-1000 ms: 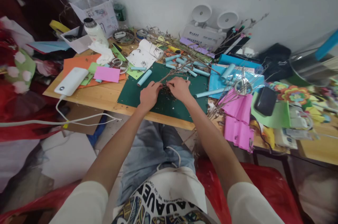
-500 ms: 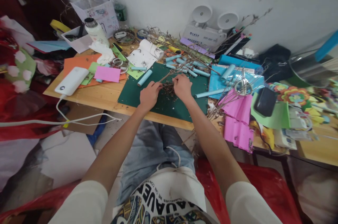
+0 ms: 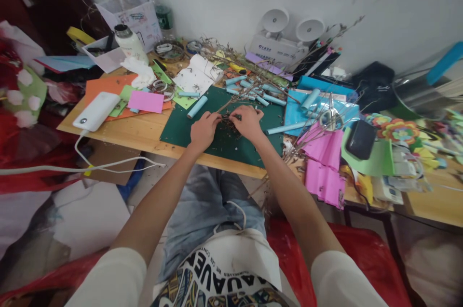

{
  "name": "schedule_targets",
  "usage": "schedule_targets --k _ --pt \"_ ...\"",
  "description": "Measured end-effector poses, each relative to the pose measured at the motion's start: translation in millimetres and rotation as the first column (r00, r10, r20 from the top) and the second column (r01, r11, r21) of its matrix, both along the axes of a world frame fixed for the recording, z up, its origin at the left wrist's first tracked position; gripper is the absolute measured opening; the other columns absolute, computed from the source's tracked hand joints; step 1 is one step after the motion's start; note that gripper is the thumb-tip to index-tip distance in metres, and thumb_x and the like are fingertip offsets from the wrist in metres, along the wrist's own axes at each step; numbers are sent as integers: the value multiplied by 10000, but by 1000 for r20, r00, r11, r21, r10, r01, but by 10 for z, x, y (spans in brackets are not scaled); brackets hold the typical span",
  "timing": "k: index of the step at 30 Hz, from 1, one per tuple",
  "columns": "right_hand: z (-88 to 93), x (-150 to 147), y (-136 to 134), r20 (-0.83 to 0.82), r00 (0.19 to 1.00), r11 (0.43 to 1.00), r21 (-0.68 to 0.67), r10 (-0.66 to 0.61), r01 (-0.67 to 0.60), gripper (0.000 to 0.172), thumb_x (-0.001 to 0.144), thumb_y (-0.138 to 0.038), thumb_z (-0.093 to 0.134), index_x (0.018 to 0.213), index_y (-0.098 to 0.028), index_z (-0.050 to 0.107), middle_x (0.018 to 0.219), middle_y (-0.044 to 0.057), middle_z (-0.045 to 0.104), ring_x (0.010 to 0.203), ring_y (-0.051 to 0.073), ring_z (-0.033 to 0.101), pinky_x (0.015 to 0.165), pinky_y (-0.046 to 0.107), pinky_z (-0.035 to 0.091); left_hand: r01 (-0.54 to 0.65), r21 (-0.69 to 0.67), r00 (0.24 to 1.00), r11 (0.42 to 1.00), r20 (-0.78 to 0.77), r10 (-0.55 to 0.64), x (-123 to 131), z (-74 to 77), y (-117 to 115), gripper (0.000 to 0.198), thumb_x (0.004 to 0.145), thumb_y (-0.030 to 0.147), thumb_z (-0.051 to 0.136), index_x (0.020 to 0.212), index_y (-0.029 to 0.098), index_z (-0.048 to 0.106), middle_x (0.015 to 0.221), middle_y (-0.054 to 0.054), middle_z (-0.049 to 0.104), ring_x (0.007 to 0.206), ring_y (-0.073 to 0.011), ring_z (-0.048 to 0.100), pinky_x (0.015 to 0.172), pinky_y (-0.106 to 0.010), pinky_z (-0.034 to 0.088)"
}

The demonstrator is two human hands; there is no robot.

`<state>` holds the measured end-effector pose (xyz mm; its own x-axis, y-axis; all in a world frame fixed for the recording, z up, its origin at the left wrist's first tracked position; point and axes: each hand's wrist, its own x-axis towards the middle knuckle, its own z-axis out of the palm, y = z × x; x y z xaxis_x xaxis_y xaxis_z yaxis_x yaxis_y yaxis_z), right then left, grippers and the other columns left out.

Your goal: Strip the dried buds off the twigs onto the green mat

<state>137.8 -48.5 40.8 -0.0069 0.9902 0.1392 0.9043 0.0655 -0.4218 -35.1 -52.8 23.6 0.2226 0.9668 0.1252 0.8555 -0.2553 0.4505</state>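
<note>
Over the green cutting mat (image 3: 177, 126), my left hand (image 3: 202, 130) pinches the near end of a thin dry twig (image 3: 227, 103), whose length runs up to the right. My right hand (image 3: 248, 122) is close beside it, thumb and forefinger pinched together at the twig's fine brown side shoots. Exactly what those right fingertips grip is too small to make out. Below and between the hands lies a small heap of dark dry plant bits (image 3: 228, 128). A light blue paper roll (image 3: 197, 107) rests on the mat just beyond my left hand.
More blue rolls (image 3: 249, 85) and long branches (image 3: 267, 75) lie behind the hands. At right are scissors (image 3: 330, 102), pink crepe paper (image 3: 323, 177) and a black phone-like object (image 3: 360, 140). A white power bank (image 3: 96, 112) with a cable and a bottle (image 3: 130, 44) stand left.
My right hand has shifted slightly left, closer to my left hand, and its other fingers have spread a little. My left hand keeps its pinch on the twig.
</note>
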Motion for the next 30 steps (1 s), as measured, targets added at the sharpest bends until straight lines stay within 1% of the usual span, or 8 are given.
schedule_targets --k 5,9,13,17,20,25,27,30 --pt "-10 7 -29 61 998 999 44 25 -27 215 916 -200 475 861 -227 680 1056 46 692 1100 247 508 975 470 187 20 1 1000 1000 -6 -20 8 18 -10 323 998 453 367 1117 338 644 1101 -26 631 850 -188 631 680 -281 402" --pt "38 167 -63 111 993 997 55 44 -50 193 938 -243 469 896 -211 655 989 63 698 1050 246 527 969 450 215 -9 0 1000 1000 12 9 -11 45 -34 319 1001 443 366 1106 327 645 1101 -29 632 882 -187 631 699 -281 409" --pt "79 396 -111 20 993 993 4 117 -117 211 936 -264 462 901 -203 661 959 65 697 977 225 552 899 361 321 -30 21 998 999 64 28 -106 68 -90 292 999 424 387 1094 318 642 1086 -28 642 934 -192 626 717 -277 412" --pt "51 444 -188 -73 983 985 39 168 -165 227 921 -230 434 949 -182 654 935 75 669 899 208 561 828 311 387 -52 34 994 998 100 48 -239 65 -179 268 997 402 403 1086 313 641 1056 -19 655 939 -187 626 737 -273 415" --pt "-2 365 -230 -74 984 985 80 162 -156 255 926 -191 389 1002 -169 631 985 93 639 918 209 558 836 311 404 -50 28 993 998 111 47 -315 53 -249 254 994 386 417 1072 305 644 1029 -13 662 922 -178 627 746 -268 418" --pt "-77 194 -224 119 986 983 132 116 -132 344 936 -121 292 1071 -137 608 1089 153 589 1037 252 513 921 345 383 -69 -15 995 998 77 70 -345 33 -328 285 994 415 406 1078 295 650 1040 -26 666 938 -185 627 754 -272 420" --pt "-88 140 -207 132 990 990 121 52 -68 352 929 -104 282 1090 -123 595 1109 168 581 1020 254 515 911 348 391 -80 -16 994 997 80 81 -329 26 -347 290 994 421 403 1084 298 649 1054 -28 665 940 -185 628 752 -272 420" --pt "-91 94 -175 75 996 995 97 -45 38 318 927 -121 302 1059 -126 592 1104 176 587 994 253 530 886 360 410 -99 -11 991 995 88 100 -300 23 -364 290 999 412 392 1081 304 649 1067 -26 661 945 -183 628 747 -270 418"
